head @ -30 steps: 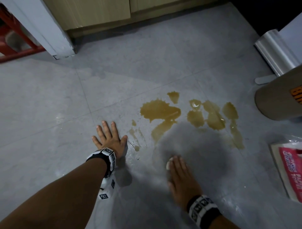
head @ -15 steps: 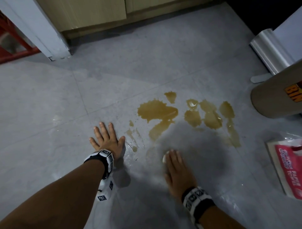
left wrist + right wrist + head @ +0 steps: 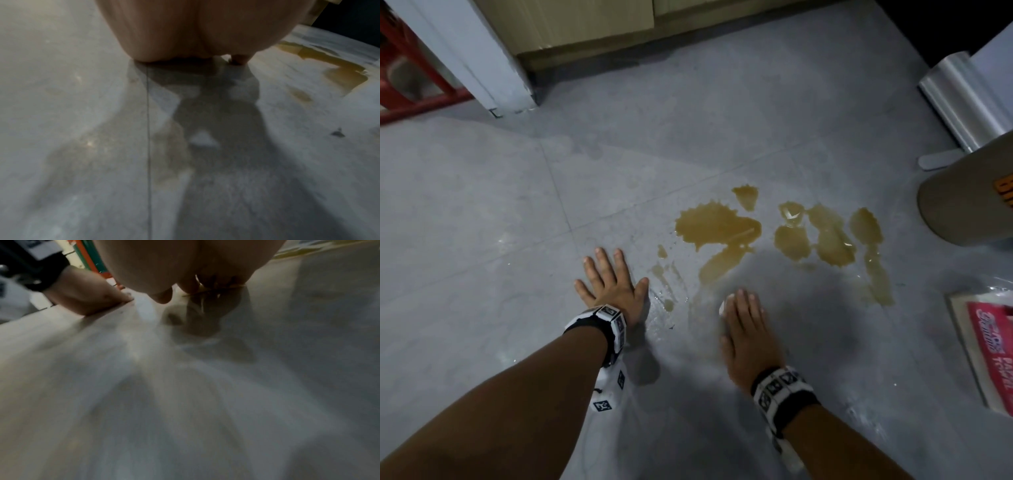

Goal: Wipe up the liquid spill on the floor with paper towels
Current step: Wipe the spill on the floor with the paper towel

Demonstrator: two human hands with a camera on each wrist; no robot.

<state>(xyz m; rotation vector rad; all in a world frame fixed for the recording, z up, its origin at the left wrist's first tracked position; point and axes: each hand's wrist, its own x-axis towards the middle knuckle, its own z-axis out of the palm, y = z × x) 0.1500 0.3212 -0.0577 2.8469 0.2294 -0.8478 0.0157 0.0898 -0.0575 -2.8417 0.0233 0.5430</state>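
Observation:
A brown liquid spill (image 3: 717,228) lies in several puddles on the grey tile floor, with thin streaks trailing toward me. My left hand (image 3: 609,281) rests flat on the floor just left of the streaks, fingers spread and holding nothing. My right hand (image 3: 744,318) presses a white paper towel (image 3: 723,306) onto the floor with straight fingers, just short of the puddle's near tip. In the right wrist view the paper towel (image 3: 197,316) is crumpled and stained under the fingers. In the left wrist view the spill (image 3: 337,65) is off to the right.
A red-and-white paper towel pack (image 3: 989,346) lies at the right edge. A tan bin (image 3: 969,198) and a shiny metal cylinder (image 3: 962,99) stand at the far right. Wooden cabinets (image 3: 585,24), a white post (image 3: 479,58) and a red frame (image 3: 414,99) line the back.
My right hand has slid the paper towel forward, closer to the near tip of the spill. The left hand has stayed flat in place.

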